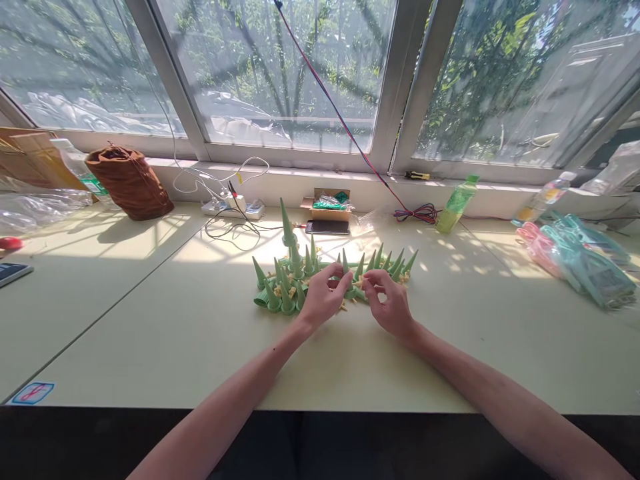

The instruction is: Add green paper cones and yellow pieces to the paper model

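In the middle of the table, my left hand (324,295) is closed around a small green cone (345,259), which points upward. Close beside it, my right hand (394,305) has its thumb and forefinger pinched on a small pale-yellow piece (362,283), next to the cone's lower part. Several more green cones (273,297) stand to the left of my hands, and a taller stack of cones (286,223) rises behind these. Further green cones (399,263) lean together at the right. Loose pale-yellow pieces (343,307) lie among the cones; my fingers hide part of the cluster.
Behind the cones are a phone (327,227) and an open cardboard box (332,213). A power strip (254,211) with tangled cables and a brown drawstring bag (131,185) are further left. Rightward stand a green bottle (457,204), coiled cable (421,213) and plastic-wrapped items (595,267).
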Demonstrator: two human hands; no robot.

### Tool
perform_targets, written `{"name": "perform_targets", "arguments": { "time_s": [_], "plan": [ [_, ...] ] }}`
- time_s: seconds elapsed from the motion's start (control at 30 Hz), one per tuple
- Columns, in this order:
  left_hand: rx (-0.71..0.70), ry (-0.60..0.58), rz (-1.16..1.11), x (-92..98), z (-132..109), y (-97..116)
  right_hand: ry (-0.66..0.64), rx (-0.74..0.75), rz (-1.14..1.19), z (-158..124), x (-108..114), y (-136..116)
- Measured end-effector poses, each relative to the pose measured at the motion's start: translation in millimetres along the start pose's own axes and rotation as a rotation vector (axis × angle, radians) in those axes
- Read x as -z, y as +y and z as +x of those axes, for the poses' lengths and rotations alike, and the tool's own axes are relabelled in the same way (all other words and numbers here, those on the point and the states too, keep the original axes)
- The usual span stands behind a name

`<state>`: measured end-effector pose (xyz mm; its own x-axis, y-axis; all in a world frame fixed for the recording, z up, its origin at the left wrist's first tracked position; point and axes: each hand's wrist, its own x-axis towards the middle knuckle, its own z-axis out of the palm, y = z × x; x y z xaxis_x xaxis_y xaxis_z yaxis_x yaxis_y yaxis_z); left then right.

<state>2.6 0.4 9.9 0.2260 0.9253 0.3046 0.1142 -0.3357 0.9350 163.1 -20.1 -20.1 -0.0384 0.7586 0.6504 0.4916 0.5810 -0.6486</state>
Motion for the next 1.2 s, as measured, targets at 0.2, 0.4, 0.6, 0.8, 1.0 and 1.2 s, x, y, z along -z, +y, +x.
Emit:
{"name": "perform_targets", "arguments": {
  "time_s": [0.2, 0.4, 0.6, 0.8, 1.0, 1.2],
  "plan": [
    [-0.016, 0.014, 0.011, 0.7, -0.3, 1.4, -0.010, 0.006, 0.000, 1.5, 1.5, -5.9],
    [-0.035, 0.018, 0.007, 1.1, -0.4, 1.7, -0.059, 0.047, -0.013, 3.6, 3.1, -6.0],
    [-0.039, 0.000, 0.019, 1.0, -1.5, 0.8, -0.066, 0.091, -0.025, 4.1, 2.4, -0.3],
    [-0.067, -0.002, 0.045, 0.7, -2.9, 0.5, -0.067, 0.082, -0.030, 3.3, 0.8, 4.8],
    [-0.103, -0.003, 0.072, 0.9, -2.9, 0.8, -0.090, 0.061, -0.067, 4.0, 1.6, 5.6],
    [-0.142, -0.010, 0.118, 0.9, -3.0, -1.4, -0.109, 0.045, -0.117, 3.4, 1.6, 6.5]
  ]
}}
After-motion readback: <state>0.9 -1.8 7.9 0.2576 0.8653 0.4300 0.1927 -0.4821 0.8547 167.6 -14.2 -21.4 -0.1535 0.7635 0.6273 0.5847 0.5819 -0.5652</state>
